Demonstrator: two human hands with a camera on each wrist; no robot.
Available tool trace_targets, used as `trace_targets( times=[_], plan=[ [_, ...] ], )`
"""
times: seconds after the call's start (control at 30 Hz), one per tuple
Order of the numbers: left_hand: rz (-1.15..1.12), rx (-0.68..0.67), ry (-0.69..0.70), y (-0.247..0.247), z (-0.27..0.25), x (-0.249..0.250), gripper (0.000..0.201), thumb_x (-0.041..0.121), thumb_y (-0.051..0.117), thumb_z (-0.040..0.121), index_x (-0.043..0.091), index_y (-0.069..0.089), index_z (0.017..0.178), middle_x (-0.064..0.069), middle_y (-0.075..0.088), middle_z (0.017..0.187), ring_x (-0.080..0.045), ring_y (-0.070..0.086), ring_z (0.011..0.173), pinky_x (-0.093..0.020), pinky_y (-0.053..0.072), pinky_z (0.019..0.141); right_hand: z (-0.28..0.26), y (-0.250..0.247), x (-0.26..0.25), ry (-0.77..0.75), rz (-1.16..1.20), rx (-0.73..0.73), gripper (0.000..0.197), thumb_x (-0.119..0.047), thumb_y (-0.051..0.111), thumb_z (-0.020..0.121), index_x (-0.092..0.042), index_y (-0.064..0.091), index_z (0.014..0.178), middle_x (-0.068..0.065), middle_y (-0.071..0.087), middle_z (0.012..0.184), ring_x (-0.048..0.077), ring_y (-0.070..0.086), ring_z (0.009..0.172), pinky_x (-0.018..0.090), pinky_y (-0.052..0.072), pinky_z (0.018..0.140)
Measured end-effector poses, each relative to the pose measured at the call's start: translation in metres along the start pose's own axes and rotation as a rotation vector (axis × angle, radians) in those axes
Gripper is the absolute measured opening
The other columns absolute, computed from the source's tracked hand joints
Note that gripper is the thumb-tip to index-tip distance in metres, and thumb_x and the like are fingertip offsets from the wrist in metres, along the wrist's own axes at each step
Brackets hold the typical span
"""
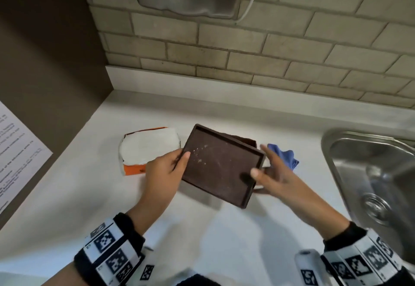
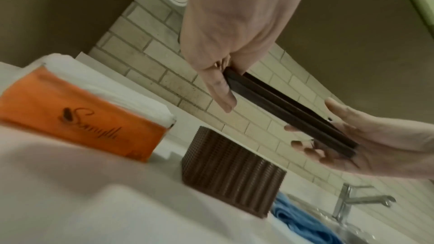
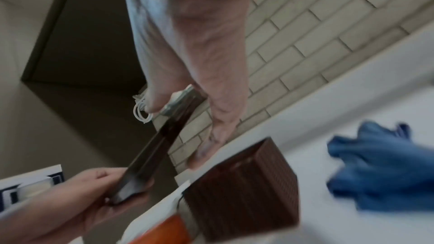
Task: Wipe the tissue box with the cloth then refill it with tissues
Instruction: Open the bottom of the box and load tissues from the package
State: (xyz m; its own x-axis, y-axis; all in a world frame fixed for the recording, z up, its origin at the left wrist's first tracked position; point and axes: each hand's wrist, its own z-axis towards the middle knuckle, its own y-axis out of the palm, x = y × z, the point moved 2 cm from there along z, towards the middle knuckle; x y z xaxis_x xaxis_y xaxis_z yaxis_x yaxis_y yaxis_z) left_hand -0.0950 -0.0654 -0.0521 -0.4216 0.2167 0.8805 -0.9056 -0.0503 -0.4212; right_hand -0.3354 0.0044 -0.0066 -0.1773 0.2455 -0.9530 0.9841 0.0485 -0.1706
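Observation:
Both hands hold a flat brown panel of the tissue box [image 1: 222, 169], rimmed and speckled with white bits, tilted above the counter. My left hand [image 1: 166, 169] grips its left edge, thumb on top. My right hand [image 1: 274, 173] pinches the right edge, thumb on top and fingers under it. The ribbed brown box body [image 2: 230, 177] stands on the counter beneath the panel. An orange pack of white tissues [image 1: 148, 148] lies to the left. The blue cloth [image 1: 285, 156] lies crumpled to the right of the box, held by neither hand.
A steel sink [image 1: 370, 173] with a tap [image 2: 352, 201] is at the right. A tiled wall runs along the back of the white counter [image 1: 94, 196]. A brown side wall with a printed sheet [image 1: 15, 151] closes the left side.

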Motion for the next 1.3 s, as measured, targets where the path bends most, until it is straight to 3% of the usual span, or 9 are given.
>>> trace_targets(
  times=[0.13, 0.27, 0.37, 0.5, 0.67, 0.8, 1.0, 1.2, 1.3],
  plan=[
    [0.105, -0.125, -0.077, 0.006, -0.028, -0.029, 0.033, 0.032, 0.050, 0.095, 0.006, 0.063, 0.080, -0.015, 0.068, 0.070, -0.027, 0.063, 0.069, -0.034, 0.046, 0.063, -0.018, 0.022, 0.034, 0.102, -0.060, -0.086, 0.027, -0.010, 0.063, 0.089, -0.026, 0.060, 0.111, 0.004, 0.068, 0.091, 0.018, 0.069, 0.081, 0.037, 0.058, 0.081],
    [0.190, -0.369, -0.130, 0.010, -0.052, -0.045, 0.052, 0.055, 0.044, 0.083, 0.006, 0.062, 0.077, -0.012, 0.067, 0.063, -0.024, 0.065, 0.061, -0.041, 0.057, 0.066, -0.030, 0.014, 0.061, 0.183, -0.182, -0.064, 0.026, -0.008, 0.058, 0.091, -0.022, 0.060, 0.113, 0.012, 0.068, 0.096, 0.020, 0.071, 0.077, 0.027, 0.057, 0.071],
    [0.217, -0.494, -0.140, 0.015, -0.062, -0.049, 0.036, 0.037, 0.055, 0.090, 0.006, 0.061, 0.073, -0.008, 0.068, 0.061, -0.017, 0.066, 0.055, -0.037, 0.057, 0.061, -0.038, 0.009, 0.072, 0.253, -0.213, -0.047, 0.019, -0.014, 0.062, 0.091, -0.021, 0.063, 0.108, 0.018, 0.060, 0.094, 0.019, 0.073, 0.074, 0.021, 0.055, 0.067],
    [0.241, -0.577, -0.130, 0.021, -0.072, -0.050, 0.035, 0.034, 0.054, 0.092, 0.007, 0.056, 0.070, -0.006, 0.063, 0.059, -0.018, 0.064, 0.055, -0.038, 0.056, 0.060, -0.042, 0.008, 0.083, 0.265, -0.360, -0.013, 0.006, -0.018, 0.064, 0.089, -0.021, 0.064, 0.093, 0.007, 0.062, 0.083, 0.019, 0.071, 0.072, 0.030, 0.058, 0.071],
    [0.234, -0.621, -0.128, 0.025, -0.074, -0.055, 0.037, 0.034, 0.050, 0.094, 0.005, 0.057, 0.073, -0.012, 0.062, 0.066, -0.025, 0.062, 0.064, -0.044, 0.054, 0.064, -0.035, 0.003, 0.103, 0.300, -0.603, -0.030, 0.016, -0.033, 0.066, 0.085, -0.023, 0.062, 0.096, -0.001, 0.060, 0.073, 0.012, 0.061, 0.066, 0.026, 0.047, 0.064],
    [0.314, -0.669, -0.090, 0.030, -0.072, -0.055, 0.040, 0.034, 0.047, 0.096, 0.005, 0.056, 0.071, -0.010, 0.061, 0.068, -0.026, 0.062, 0.067, -0.036, 0.048, 0.066, -0.028, 0.002, 0.114, 0.330, -0.641, -0.040, 0.024, -0.034, 0.072, 0.080, -0.038, 0.053, 0.096, 0.000, 0.071, 0.071, 0.006, 0.064, 0.058, 0.016, 0.047, 0.057],
    [0.458, -0.693, 0.012, 0.030, -0.064, -0.057, 0.032, 0.038, 0.040, 0.097, 0.021, 0.045, 0.070, -0.013, 0.066, 0.077, -0.032, 0.063, 0.074, -0.034, 0.042, 0.064, -0.017, 0.004, 0.120, 0.406, -0.744, 0.012, 0.037, -0.034, 0.082, 0.067, -0.027, 0.055, 0.090, -0.011, 0.069, 0.052, 0.001, 0.065, 0.052, 0.019, 0.050, 0.063],
    [0.438, -0.694, -0.005, 0.026, -0.061, -0.060, 0.038, 0.030, 0.038, 0.097, 0.005, 0.056, 0.075, -0.016, 0.064, 0.077, -0.029, 0.055, 0.067, -0.030, 0.032, 0.061, -0.011, 0.006, 0.120, 0.420, -0.851, 0.034, 0.038, -0.038, 0.080, 0.070, -0.026, 0.052, 0.091, -0.020, 0.066, 0.048, -0.011, 0.059, 0.048, 0.009, 0.038, 0.052],
    [0.397, -0.712, -0.012, 0.022, -0.058, -0.063, 0.037, 0.026, 0.038, 0.096, 0.002, 0.055, 0.073, -0.017, 0.066, 0.077, -0.026, 0.053, 0.064, -0.032, 0.034, 0.061, -0.008, 0.007, 0.118, 0.434, -0.924, 0.066, 0.040, -0.049, 0.072, 0.074, -0.025, 0.049, 0.096, -0.019, 0.065, 0.045, -0.009, 0.060, 0.050, 0.010, 0.040, 0.058]
  ],
)
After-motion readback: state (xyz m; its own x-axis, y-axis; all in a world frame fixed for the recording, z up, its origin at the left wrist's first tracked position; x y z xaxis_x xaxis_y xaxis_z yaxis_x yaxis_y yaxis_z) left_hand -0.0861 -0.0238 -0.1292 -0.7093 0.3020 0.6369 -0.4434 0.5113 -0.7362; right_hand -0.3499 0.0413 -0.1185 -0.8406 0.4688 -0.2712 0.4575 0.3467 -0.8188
